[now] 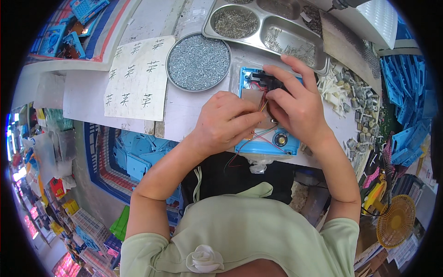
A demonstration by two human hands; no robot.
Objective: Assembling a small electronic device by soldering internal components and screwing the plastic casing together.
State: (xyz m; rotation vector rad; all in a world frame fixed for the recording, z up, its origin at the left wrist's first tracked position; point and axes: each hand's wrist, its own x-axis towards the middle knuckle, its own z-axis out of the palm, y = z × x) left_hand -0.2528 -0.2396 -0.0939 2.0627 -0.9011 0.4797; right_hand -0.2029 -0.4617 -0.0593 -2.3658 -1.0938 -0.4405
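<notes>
A blue plastic housing (263, 148) lies at the front edge of the table, its inside facing up. In it are a brown board (251, 95), a black part near the far end, a small round speaker (280, 139) and thin coloured wires (264, 102). My left hand (226, 117) pinches the wires over the board from the left side. From the right, my right hand (297, 101) has its thumb and index finger closed at the same wires, the other fingers raised over the black part. The fingertips partly hide the wires.
A round dish of small screws (198, 63) stands left of the housing, beside a paper sheet (134, 78). Behind is a metal compartment tray (258, 39) with small parts. White plastic pieces (334, 94) and small metal motors (364, 108) lie right. A basket (104, 161) holds blue pieces below.
</notes>
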